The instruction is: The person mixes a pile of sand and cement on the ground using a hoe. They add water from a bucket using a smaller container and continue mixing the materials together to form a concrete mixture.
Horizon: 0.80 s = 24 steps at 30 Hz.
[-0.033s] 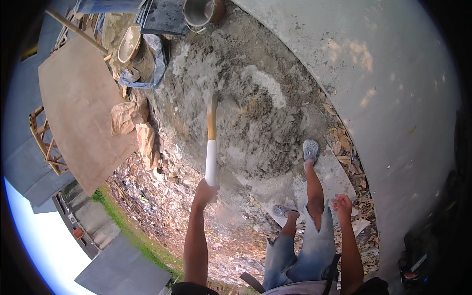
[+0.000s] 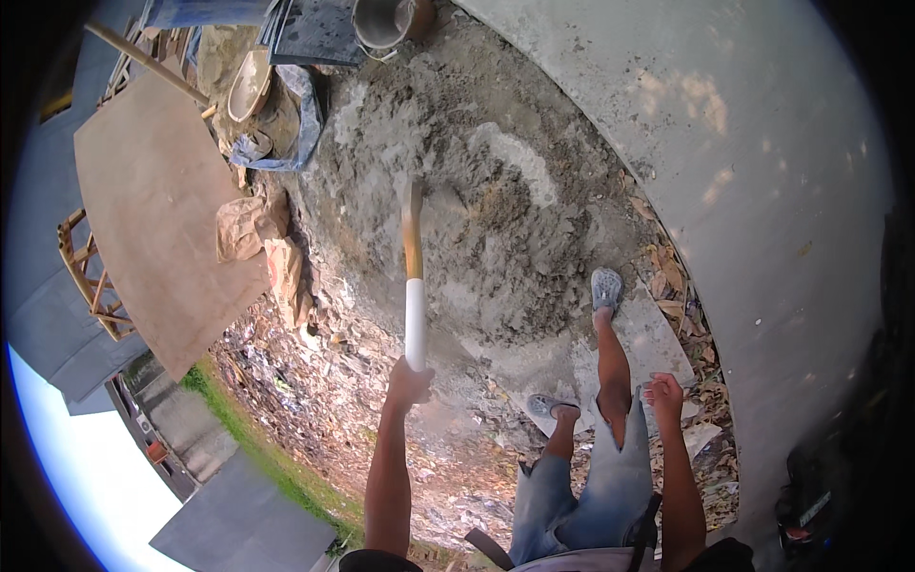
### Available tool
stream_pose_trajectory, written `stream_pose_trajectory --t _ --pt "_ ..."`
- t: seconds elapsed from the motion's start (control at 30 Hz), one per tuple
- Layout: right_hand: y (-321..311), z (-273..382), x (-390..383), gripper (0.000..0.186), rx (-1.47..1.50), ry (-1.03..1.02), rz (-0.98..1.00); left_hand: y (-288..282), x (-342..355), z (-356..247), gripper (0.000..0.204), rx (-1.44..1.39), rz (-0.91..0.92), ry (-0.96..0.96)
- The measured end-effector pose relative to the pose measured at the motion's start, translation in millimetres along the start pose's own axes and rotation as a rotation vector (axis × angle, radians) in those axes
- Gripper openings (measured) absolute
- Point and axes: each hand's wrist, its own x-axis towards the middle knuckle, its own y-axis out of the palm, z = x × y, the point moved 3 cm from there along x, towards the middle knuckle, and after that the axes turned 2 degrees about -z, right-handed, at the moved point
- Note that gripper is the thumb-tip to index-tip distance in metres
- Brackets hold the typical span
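My left hand (image 2: 410, 381) grips the white lower part of a tool handle (image 2: 413, 319), whose wooden upper part runs up to a metal blade (image 2: 434, 198) at the heap of grey wet mortar (image 2: 515, 267). My right hand (image 2: 663, 396) hangs beside my right thigh with loosely bent, parted fingers and holds nothing. My feet, in grey clogs (image 2: 606, 288), stand at the near edge of the heap.
A bucket (image 2: 381, 24), an oval trough (image 2: 250, 86) and crumpled blue sheeting (image 2: 305, 133) lie beyond the heap. At left are a tan board (image 2: 167, 210), paper sacks (image 2: 243, 229) and a bamboo frame (image 2: 86, 272). A concrete slab (image 2: 762, 238) runs along the right.
My left hand and the tool handle have shifted slightly toward the lower edge of the picture. My right hand has barely moved.
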Motion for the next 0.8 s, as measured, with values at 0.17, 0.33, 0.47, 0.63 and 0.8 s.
stream_pose_trajectory --t 0.17,0.33,0.47,0.63,0.8 --pt "164.1 32.5 47.5 0.025 -0.164 -0.392 0.244 72.9 -28.8 67.1 0.039 -0.161 -0.130 -0.006" --pt "383.3 68.7 32.8 0.094 -0.495 -0.303 0.769 157.0 -13.6 117.9 0.045 -0.152 -0.194 0.066" --pt "523.8 66.9 39.1 0.100 -0.842 -0.467 0.532 197.6 -7.8 137.3 0.053 -0.137 -0.209 0.129" --pt "605.9 49.9 75.5 0.060 -0.713 -0.503 0.070 202.4 19.1 179.9 0.063 -0.236 -0.124 0.169" --pt "602.2 -44.4 80.1 0.044 -0.736 -0.330 0.231 265.6 47.6 270.1 0.038 -0.669 0.253 -0.116"
